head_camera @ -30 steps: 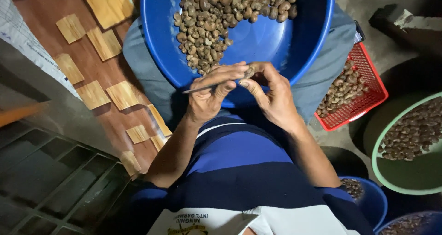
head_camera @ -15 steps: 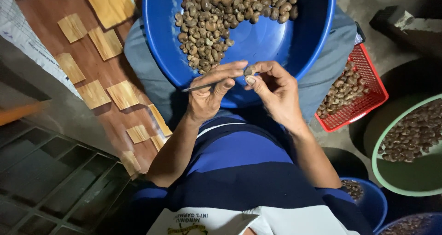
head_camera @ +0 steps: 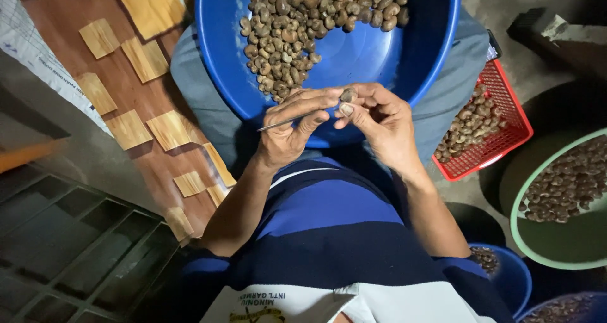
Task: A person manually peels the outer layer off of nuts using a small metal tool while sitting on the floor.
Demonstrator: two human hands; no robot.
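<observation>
A big blue basin (head_camera: pixel 430 57) rests on my lap, with a heap of brown nuts (head_camera: pixel 303 25) in its far half. Over the basin's near rim my hands meet. My left hand (head_camera: pixel 288 133) pinches a thin metal pick (head_camera: pixel 277 124) whose free end juts out to the left. My right hand (head_camera: pixel 386 130) holds a single nut (head_camera: pixel 347 95) between thumb and fingertips. The left forefinger tip touches that nut.
To the right stand a red plastic basket (head_camera: pixel 509 117) of nuts, a green bowl (head_camera: pixel 521 231) of darker nuts and a small blue bowl (head_camera: pixel 513 277). Pale wooden pieces (head_camera: pixel 145 58) lie on the reddish floor at left, with a metal grate (head_camera: pixel 63 247) below them.
The pick has slid rightward into my left hand, so less of it shows. My right fingers have turned the nut slightly and lifted it a little. The basin stays put.
</observation>
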